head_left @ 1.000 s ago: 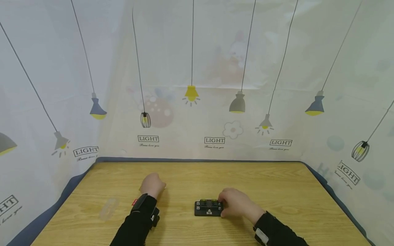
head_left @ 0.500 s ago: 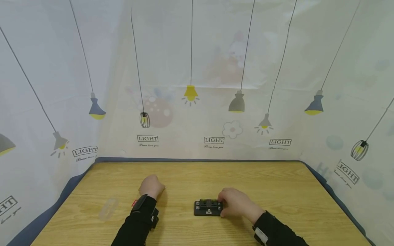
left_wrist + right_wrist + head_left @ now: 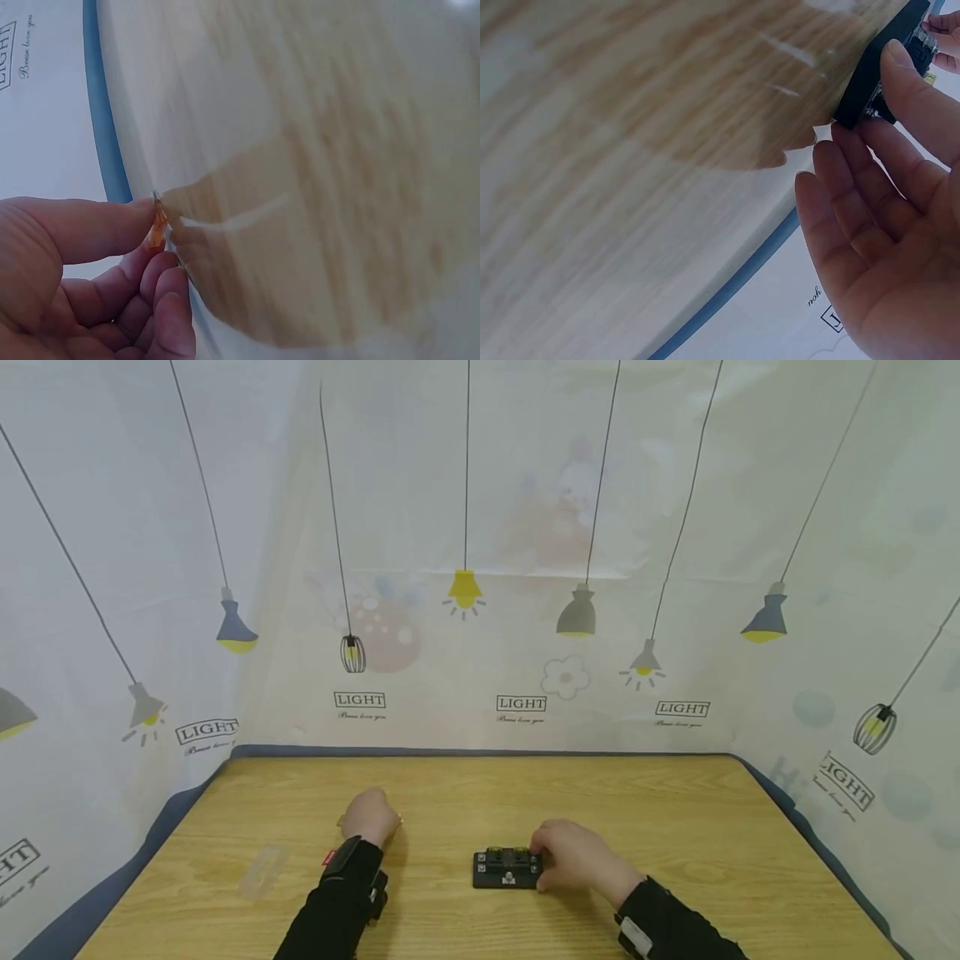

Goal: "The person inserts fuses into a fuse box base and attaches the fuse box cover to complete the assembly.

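A black terminal block [image 3: 507, 878] with silver screws and yellow parts on top lies flat on the wooden table [image 3: 480, 793]. My right hand [image 3: 573, 856] grips its right end. In the right wrist view, the thumb is on one side of the terminal block [image 3: 866, 79] and a finger on the other, with the remaining fingers loosely bent. Farther left and a little back, my left hand [image 3: 369, 816] is near the tabletop. Its thumb and index finger pinch a small orange see-through piece [image 3: 157, 231] with a metallic tip; the fingers partly cover it.
A see-through flat patch [image 3: 262, 872] lies on the table left of my left forearm. Behind the table and at both sides hang white sheets [image 3: 465, 485] printed with lamps. A dark blue border [image 3: 480, 750] runs along the table's back edge.
Both hands and the terminal block keep their places. The head view shifts slightly, and a bit of the small piece's edge shows beside my left hand now.
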Motion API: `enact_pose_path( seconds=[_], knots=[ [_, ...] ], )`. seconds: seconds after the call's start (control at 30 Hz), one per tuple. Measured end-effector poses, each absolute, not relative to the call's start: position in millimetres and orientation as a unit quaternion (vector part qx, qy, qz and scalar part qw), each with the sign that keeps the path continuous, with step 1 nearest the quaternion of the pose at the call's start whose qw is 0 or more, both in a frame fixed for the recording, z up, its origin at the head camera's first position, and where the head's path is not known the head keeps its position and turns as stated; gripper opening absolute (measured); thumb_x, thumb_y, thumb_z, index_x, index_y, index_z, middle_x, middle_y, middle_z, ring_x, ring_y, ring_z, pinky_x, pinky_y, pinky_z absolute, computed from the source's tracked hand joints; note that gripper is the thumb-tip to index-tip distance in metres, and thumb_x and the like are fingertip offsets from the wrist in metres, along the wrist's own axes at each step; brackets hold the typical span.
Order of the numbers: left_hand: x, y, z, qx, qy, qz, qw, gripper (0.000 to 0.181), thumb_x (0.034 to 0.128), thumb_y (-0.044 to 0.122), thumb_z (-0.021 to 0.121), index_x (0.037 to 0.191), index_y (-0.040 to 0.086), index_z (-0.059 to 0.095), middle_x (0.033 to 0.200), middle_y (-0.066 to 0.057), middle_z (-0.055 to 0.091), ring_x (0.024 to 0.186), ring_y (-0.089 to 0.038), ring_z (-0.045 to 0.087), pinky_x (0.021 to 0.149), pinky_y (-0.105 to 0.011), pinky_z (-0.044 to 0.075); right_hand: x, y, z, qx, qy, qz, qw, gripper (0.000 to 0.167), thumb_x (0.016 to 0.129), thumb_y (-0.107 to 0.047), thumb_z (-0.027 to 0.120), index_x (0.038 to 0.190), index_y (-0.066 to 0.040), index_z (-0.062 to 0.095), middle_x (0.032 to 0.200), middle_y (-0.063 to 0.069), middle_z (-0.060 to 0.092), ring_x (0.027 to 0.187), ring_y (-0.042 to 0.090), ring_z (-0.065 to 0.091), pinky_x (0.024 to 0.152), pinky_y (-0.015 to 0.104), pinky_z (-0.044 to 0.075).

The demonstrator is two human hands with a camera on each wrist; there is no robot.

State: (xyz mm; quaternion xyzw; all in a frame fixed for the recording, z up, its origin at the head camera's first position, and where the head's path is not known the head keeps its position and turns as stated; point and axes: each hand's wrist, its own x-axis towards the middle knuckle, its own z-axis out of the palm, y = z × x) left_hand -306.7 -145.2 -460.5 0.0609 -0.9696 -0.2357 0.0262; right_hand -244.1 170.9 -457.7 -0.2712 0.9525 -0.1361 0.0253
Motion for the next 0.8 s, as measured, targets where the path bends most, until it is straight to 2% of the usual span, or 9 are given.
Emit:
enact_pose_path(
  seconds=[0.47, 0.67, 0.8],
  knots=[
    [-305.6, -141.9, -462.2, 0.031, -0.97, -0.236, 0.056, 0.016, 0.0807, 0.01, 0.08, 0.075, 0.001, 0.069, 0.075, -0.01, 0.066, 0.072, -0.03, 0.063, 0.069, -0.045, 0.053, -243.7, 170.9, -458.6, -0.27, 0.952, -0.143, 0.026, 0.033, 0.07, -0.021, 0.09, 0.095, -0.012, 0.07, 0.091, -0.005, 0.061, 0.084, 0.014, 0.057, 0.081, 0.037, 0.051],
    [-303.1, -140.6, -460.4, 0.005, -0.966, -0.25, 0.069, 0.01, 0.0785, 0.007, 0.081, 0.077, 0.001, 0.073, 0.076, -0.01, 0.068, 0.07, -0.028, 0.063, 0.069, -0.044, 0.052, -243.1, 171.1, -458.2, -0.269, 0.952, -0.146, 0.024, 0.033, 0.07, -0.021, 0.09, 0.095, -0.011, 0.07, 0.09, -0.006, 0.061, 0.084, 0.014, 0.057, 0.081, 0.037, 0.051],
    [-303.3, -137.6, -459.4, -0.007, -0.963, -0.257, 0.078, 0.007, 0.0814, 0.007, 0.079, 0.081, 0.003, 0.073, 0.08, -0.008, 0.068, 0.073, -0.028, 0.063, 0.072, -0.045, 0.052, -242.8, 172.2, -457.6, -0.273, 0.95, -0.151, 0.025, 0.033, 0.07, -0.02, 0.09, 0.095, -0.011, 0.071, 0.091, -0.005, 0.061, 0.084, 0.015, 0.057, 0.08, 0.037, 0.051]
  ],
)
